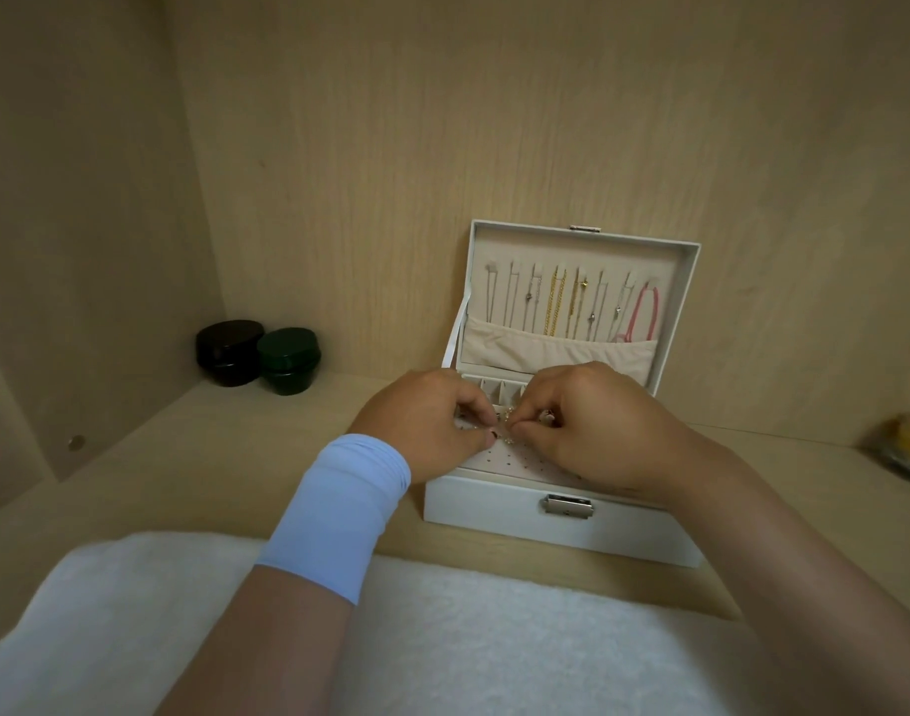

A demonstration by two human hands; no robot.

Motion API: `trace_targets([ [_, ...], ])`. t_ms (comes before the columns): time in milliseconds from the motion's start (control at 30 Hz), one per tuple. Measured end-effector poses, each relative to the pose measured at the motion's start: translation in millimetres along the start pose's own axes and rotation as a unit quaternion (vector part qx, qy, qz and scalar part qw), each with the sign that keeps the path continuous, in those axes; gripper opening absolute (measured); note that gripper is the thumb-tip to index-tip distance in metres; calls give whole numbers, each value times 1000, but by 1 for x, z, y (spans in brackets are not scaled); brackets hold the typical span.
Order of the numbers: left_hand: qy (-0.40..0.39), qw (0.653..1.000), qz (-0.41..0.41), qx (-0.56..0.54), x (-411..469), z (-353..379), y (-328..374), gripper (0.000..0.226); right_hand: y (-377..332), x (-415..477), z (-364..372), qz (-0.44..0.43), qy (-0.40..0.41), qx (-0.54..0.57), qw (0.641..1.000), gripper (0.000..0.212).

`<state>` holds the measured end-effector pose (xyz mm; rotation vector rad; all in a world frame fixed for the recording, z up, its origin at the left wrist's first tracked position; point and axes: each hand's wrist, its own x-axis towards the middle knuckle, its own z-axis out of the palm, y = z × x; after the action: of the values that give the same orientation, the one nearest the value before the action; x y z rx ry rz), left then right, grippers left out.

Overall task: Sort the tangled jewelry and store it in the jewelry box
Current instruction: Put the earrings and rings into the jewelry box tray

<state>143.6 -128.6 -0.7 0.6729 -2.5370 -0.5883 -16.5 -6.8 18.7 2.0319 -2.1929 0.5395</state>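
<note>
Jewelry box (494, 514) stands open on the wooden counter (236, 457), just behind a white cloth (494, 638) that covers the near edge. Its lid (693, 302) is raised upright. Inside the lid, several chains, among them a gold chain (556, 302) and a pink cord (646, 307), hang in a row, their lower ends tucked into a fabric pocket.

Both hands work over the top tray of the box. The left hand (422, 421) and right hand (592, 431) meet fingertip to fingertip, each pinching a small gold piece (505, 431) between thumb and forefinger. The piece sits just above the perforated panel (515, 462); its exact type is too small to tell.

Step in hand, as judged: either separating this piece or seating it in the panel. Most chains appear stored already, so the task looks well advanced.

Next move calls for a fine, steady pinch: align the piece with one hole or compartment, then release without snagging neighbouring items.
</note>
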Motion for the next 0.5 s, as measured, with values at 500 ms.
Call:
trace_targets([
  [500,-3,994,72,-87,22,29,94,12,103,-71,-86,169,25,51,984,9],
])
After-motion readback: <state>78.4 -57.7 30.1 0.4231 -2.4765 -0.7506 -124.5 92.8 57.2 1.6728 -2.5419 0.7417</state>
